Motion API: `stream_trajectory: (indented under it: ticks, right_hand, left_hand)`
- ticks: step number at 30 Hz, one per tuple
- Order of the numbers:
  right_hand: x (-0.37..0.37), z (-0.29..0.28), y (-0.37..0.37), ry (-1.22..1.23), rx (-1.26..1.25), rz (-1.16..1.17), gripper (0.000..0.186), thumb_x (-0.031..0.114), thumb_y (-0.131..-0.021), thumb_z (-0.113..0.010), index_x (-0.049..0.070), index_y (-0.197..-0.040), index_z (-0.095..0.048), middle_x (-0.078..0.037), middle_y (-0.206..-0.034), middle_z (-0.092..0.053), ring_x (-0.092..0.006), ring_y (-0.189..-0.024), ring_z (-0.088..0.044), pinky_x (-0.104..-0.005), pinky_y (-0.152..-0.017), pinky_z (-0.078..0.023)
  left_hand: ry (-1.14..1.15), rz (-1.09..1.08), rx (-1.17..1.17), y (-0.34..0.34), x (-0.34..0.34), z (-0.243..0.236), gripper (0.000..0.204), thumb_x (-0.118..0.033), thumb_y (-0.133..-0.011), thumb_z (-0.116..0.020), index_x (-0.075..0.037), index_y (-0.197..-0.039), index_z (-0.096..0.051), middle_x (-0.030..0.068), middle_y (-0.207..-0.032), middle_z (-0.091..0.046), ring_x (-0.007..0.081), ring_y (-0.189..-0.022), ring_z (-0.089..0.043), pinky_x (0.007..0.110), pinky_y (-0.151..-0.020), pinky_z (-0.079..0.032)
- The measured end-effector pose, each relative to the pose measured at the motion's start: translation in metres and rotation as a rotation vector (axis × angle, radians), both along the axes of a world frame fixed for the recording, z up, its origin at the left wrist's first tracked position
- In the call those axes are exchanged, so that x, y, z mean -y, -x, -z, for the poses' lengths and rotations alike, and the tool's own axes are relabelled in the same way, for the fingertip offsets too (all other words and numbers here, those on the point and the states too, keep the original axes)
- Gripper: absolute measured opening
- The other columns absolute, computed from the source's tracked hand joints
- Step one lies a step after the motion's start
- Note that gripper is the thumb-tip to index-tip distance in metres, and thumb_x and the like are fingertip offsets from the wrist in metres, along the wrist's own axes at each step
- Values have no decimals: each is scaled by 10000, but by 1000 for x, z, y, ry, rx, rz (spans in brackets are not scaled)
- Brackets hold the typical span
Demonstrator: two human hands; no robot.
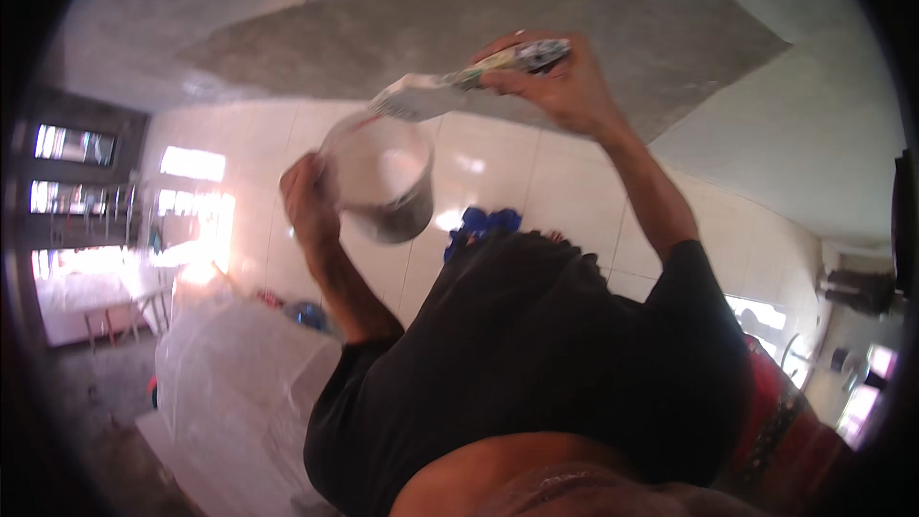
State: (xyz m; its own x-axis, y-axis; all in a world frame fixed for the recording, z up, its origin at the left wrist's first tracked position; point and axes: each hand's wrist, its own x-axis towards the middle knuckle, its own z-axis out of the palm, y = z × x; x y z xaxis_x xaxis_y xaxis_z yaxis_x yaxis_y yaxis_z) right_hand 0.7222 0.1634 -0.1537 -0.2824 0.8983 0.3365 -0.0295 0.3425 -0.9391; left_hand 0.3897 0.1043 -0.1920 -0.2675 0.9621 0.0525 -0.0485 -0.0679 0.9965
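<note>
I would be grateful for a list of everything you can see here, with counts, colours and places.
ceiling: one, pale, with a wet grey plaster patch, top
tiled wall: one, white, centre
tub: one, whitish with a grey base, raised centre-left
trowel: one, blade coated white, above the tub
plastic sheet: one, clear, lower left
blue cloth: one, below the tub
co-worker in black shirt: one, back to camera, arms raised
co-worker's hands: two; one in a grip on the tub, the other in a grip on the trowel
wearer's own hands: none in view
</note>
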Motion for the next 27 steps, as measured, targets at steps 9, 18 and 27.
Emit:
stream_trajectory:
  ticks: [9, 18, 27]
  right_hand:
    - [-3, 30, 64, -209, 464, -213, 226, 153, -776, -754, 55, -977, -720, -126, -692, -673, -196, -561, -619, -301, -573, -474]
    - [2, 65, 88, -288, 737, -236, 213, 200, -767, -728, 61, -928, -718, -141, -628, -625, -311, -602, -607, -395, -600, -470]
    - [8, 81, 81, -301, 804, -207, 235, 265, -801, -690, 56, -904, -721, -144, -672, -643, -334, -647, -622, -422, -644, -489]
  left_hand:
    - [99, 104, 43, -25, -5, -25, 236, -124, -869, -535, 3, -674, -569, -76, -515, -331, 16, -431, -220, 234, -425, -132]
    - [178, 263, 12, -39, -5, -28, 246, -139, -877, -537, 3, -681, -581, -84, -504, -328, 12, -440, -217, 233, -433, -139]
    - [215, 349, 26, -56, -6, -27, 248, -154, -879, -538, -2, -690, -590, -83, -491, -341, 11, -437, -222, 229, -430, -149]
